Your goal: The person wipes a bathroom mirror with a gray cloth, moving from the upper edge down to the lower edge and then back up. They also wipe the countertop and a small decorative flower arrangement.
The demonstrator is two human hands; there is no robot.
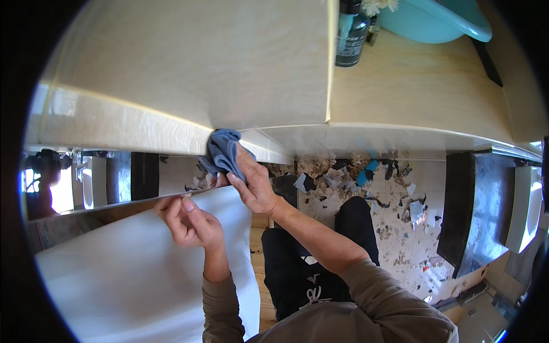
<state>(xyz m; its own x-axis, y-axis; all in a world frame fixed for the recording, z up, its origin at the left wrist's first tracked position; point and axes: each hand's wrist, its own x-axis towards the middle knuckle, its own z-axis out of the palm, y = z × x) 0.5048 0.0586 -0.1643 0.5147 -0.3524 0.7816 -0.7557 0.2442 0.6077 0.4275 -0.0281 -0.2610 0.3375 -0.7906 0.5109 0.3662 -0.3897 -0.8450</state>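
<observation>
My right hand (pixel 255 182) grips a blue cloth (pixel 225 148) and presses it against the corner of the tiled wall (pixel 257 81), just above a thin-edged mirror (pixel 141 176). At the mirror's lower edge, my left hand (pixel 188 221) has its thumb and fingers pinched together near the rim; whether they hold the edge or something small cannot be told. A large white sheet (pixel 141 266) hangs or lies below the mirror and behind my left hand.
Scraps and debris litter the tiled floor (pixel 386 240) at the right. A tiled ledge (pixel 407 94) bears a dark bottle (pixel 351 40) and a turquoise plastic basin (pixel 433 21). Wooden boards (pixel 261 274) lie beside my legs. A dark cabinet (pixel 476 210) stands at the right.
</observation>
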